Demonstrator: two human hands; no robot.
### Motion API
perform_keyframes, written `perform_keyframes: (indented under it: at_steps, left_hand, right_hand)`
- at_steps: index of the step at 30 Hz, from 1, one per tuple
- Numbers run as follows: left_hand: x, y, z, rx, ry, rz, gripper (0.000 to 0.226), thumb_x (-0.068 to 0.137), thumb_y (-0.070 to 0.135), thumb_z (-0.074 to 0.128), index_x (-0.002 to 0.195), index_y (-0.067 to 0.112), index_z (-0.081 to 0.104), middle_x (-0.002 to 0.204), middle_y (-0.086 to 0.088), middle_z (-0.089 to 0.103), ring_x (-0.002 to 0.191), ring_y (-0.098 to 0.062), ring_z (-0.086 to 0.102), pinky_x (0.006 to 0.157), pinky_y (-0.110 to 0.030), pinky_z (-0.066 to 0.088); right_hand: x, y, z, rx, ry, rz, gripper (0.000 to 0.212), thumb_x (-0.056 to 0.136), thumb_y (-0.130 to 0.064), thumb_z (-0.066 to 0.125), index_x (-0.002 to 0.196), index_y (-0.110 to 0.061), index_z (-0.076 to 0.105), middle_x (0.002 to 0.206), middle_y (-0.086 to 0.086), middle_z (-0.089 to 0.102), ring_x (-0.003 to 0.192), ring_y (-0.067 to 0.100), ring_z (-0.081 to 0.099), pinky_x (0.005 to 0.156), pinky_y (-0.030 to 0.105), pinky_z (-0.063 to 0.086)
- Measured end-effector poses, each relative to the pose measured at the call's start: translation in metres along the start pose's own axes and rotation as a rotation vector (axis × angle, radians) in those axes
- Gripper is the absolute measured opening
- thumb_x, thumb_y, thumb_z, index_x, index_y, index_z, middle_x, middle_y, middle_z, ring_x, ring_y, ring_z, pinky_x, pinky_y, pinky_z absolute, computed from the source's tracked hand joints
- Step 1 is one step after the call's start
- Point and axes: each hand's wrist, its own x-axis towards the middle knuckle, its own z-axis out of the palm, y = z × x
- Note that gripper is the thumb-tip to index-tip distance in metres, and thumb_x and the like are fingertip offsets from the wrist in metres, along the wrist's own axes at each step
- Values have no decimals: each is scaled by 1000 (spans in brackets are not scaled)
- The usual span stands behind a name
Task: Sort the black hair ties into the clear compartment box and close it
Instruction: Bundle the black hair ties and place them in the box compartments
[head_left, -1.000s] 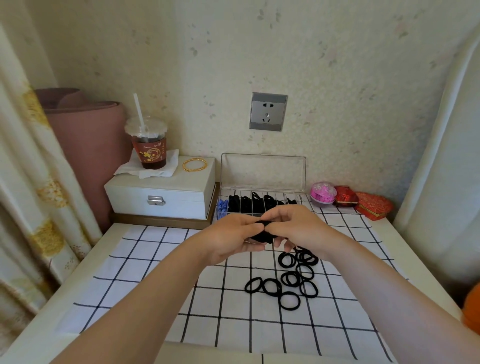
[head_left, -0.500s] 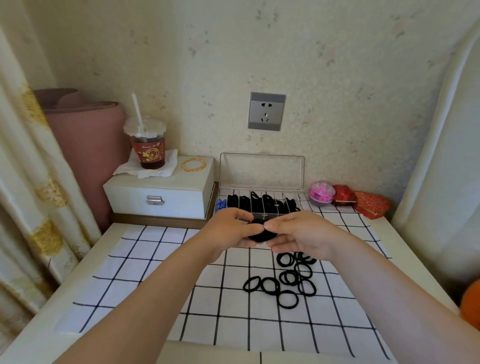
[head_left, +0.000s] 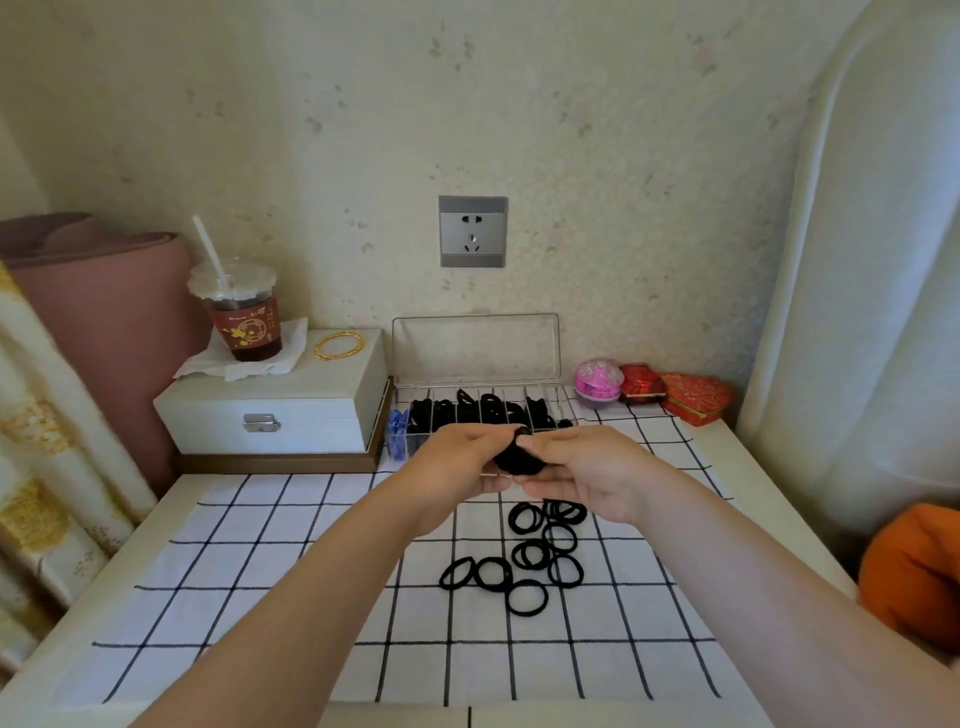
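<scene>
Two hands on one bundle here: the left hand (head_left: 457, 467) and right hand (head_left: 582, 467) both have their fingers (head_left: 527, 441) pinched shut on a small bunch of black hair ties (head_left: 514, 460), held in the air just in front of the clear compartment box (head_left: 478, 410). So the box is straight ahead of the fingers, basically right behind them, with its long axis running left to right along the wall and its lid (head_left: 475, 348) standing open at the back.

Both hands look about equally near the box, so either could drop the bunch in. Most compartments already look dark with ties; the ones at the right end of the box seem emptier, though I can't tell for sure.

In front of the box, nearer the person, lots of loose ties (head_left: 524, 556) lie on the checked cloth (head_left: 260, 571) on the desk. Left of the box sits a white jewellery case (head_left: 270, 400), right of it some little trinket boxes (head_left: 649, 387), so there's not much side room.
</scene>
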Motion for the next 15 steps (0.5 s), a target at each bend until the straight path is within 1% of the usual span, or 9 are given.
perform_keyframes:
  at_steps: [1, 3, 5, 7, 8, 10, 12, 15]
  left_hand:
    - [1, 2, 3, -40, 4, 17, 26, 101, 12, 52, 121, 11, 68, 113, -10, 71, 92, -15, 70, 72, -20, 57]
    - [2, 4, 8, -65, 115, 59, 25, 95, 4, 60, 119, 6, 67, 111, -13, 70, 91, -18, 72, 72, -22, 60]
    - [5, 4, 12, -4, 247, 98, 17, 88, 7, 71, 105, 5, 73, 101, -14, 73, 87, -20, 73, 70, -25, 61]
    - [7, 3, 15, 62, 280, 115, 8, 87, 14, 73, 92, 9, 77, 92, -11, 76, 84, -19, 73, 70, -24, 60]
    - [8, 3, 16, 98, 268, 115, 8, 88, 17, 72, 90, 11, 78, 91, -8, 77, 83, -17, 73, 69, -23, 60]
    - [11, 5, 16, 191, 223, 109, 14, 93, 22, 66, 94, 15, 78, 92, -4, 77, 80, -12, 73, 68, -22, 59]
    - [15, 11, 15, 270, 161, 121, 19, 98, 22, 57, 105, 19, 75, 95, 1, 77, 81, -7, 72, 70, -23, 57]
    - [33, 18, 9, 375, 121, 178, 27, 101, 17, 48, 122, 28, 61, 101, 4, 75, 91, -7, 70, 73, -23, 55]
  right_hand:
    - [-1, -1, -3, 10, 4, -7, 23, 91, -10, 69, 109, 5, 70, 92, 19, 74, 72, 22, 75, 61, 27, 61]
    - [-2, -3, -8, 9, 11, -17, 19, 91, -11, 70, 105, 0, 71, 89, 16, 75, 71, 22, 75, 62, 28, 62]
    - [-2, -4, -11, -19, 16, -14, 22, 90, -14, 72, 107, -1, 71, 94, 17, 76, 76, 24, 76, 65, 31, 63]
    - [-1, -4, -13, -40, 18, -7, 26, 89, -15, 73, 110, 0, 71, 102, 20, 76, 80, 26, 76, 66, 32, 63]
    - [-1, -5, -14, -45, 19, -6, 26, 89, -14, 73, 111, 0, 71, 103, 20, 75, 81, 26, 76, 66, 32, 63]
    - [1, -4, -17, -70, 30, -9, 27, 88, -11, 74, 113, 1, 69, 102, 20, 75, 80, 26, 76, 66, 32, 63]
    - [4, -7, -21, -121, 68, -26, 31, 87, -9, 74, 115, 1, 67, 100, 20, 76, 81, 28, 76, 66, 33, 63]
    - [15, -18, -28, -162, 217, -123, 30, 88, -9, 75, 116, -1, 67, 98, 19, 75, 74, 27, 76, 60, 32, 63]
